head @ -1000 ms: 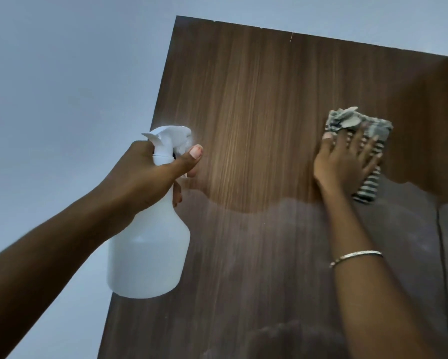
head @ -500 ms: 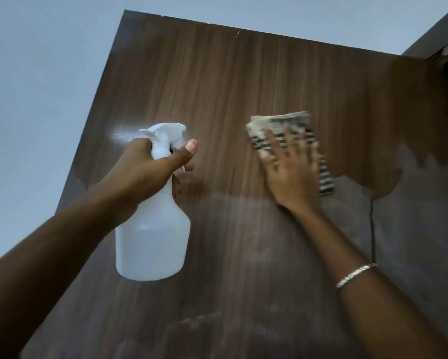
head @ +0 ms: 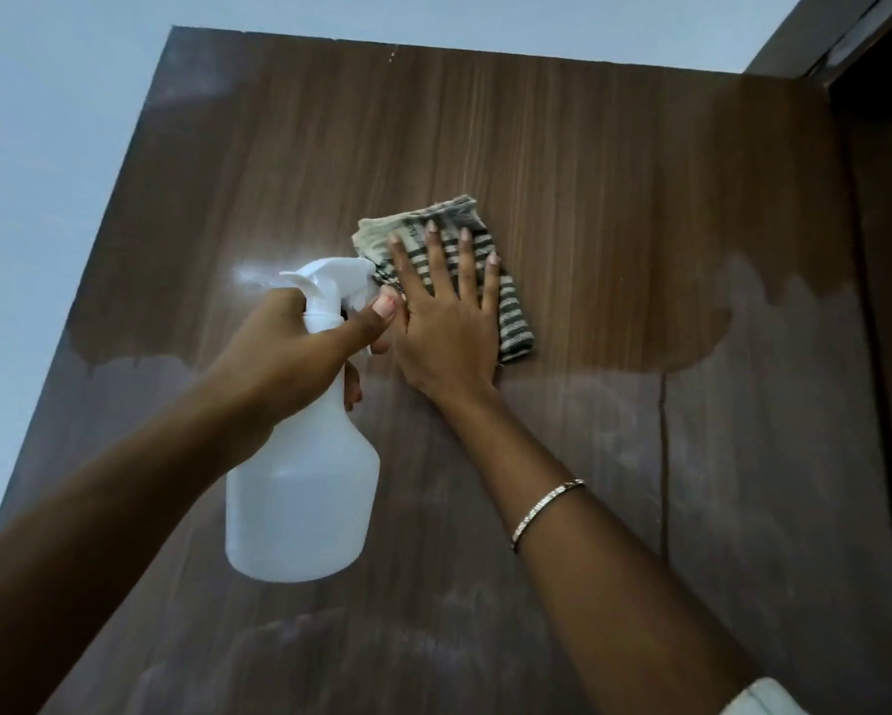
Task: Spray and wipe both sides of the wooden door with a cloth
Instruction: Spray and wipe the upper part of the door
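Note:
The dark wooden door (head: 588,162) fills most of the view, seen from below up to its top edge. My left hand (head: 289,358) grips the neck of a white spray bottle (head: 302,487), nozzle pointing left at the door, thumb over the trigger head. A bright mist patch (head: 250,276) sits on the wood just left of the nozzle. My right hand (head: 446,322) presses a folded striped cloth (head: 464,250) flat against the door with straight, spread fingers. The two hands nearly touch.
The door frame (head: 877,198) runs down the right side. Pale ceiling (head: 72,121) shows above and to the left of the door. A glossy, hazy band covers the door's lower part below the hands.
My right hand has slid the cloth leftward across the door, from the right side to beside the bottle. A mist patch has appeared left of the nozzle. The view has shifted.

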Available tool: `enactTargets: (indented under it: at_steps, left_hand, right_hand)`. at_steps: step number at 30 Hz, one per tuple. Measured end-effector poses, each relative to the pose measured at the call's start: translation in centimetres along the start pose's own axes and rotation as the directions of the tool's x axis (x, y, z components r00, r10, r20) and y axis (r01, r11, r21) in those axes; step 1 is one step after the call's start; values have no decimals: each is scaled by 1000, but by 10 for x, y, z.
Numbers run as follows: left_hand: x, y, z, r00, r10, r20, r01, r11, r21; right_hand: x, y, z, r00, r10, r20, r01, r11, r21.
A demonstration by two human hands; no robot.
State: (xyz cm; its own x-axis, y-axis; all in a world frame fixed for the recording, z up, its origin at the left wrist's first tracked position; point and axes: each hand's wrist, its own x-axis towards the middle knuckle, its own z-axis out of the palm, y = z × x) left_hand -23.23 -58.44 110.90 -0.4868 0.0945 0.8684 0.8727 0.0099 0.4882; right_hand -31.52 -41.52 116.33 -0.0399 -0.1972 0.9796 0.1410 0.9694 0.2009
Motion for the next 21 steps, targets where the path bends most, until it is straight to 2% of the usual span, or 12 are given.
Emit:
enactTargets:
  at_steps: [2,5,8,11,13,15,17,19,21]
  left_hand:
    - [0,6,13,1000,-2,2,2,1000,-24]
    - [-1,11,27,1000,13,16,-13,999,-36]
    - [-2,13,36,999,24,28,-23,999,-35]
    - [0,14,47,999,25,45,-24,999,-21]
    - [-2,16,51,998,26,52,-25,999,-20]
    - [-3,18,55,998,20,58,-19,1000,-22]
    - [-4,20,59,998,18,62,-17,1000,-25]
    - [-5,23,67,998,21,65,-19,999,-37]
    - [-5,26,77,998,18,54,-14,998,-68]
  right_hand:
    - [-8,26,-6,997,-71,34,71,997,11]
    - [-17,84,-22,999,-36,18,36,999,16]
    - [-21,157,-45,989,149,-17,-150,988,-34]
    - [-28,225,-74,912,409,-28,-410,910,-63]
    - [-33,241,-82,838,545,-30,-546,836,-59]
    - [-28,226,-76,795,604,-54,-606,794,-51]
    - [-23,185,-61,861,503,-79,-506,862,-26]
    - [-27,135,-42,960,270,-77,-272,962,-27]
    - [-31,102,-31,997,71,0,-71,997,-32]
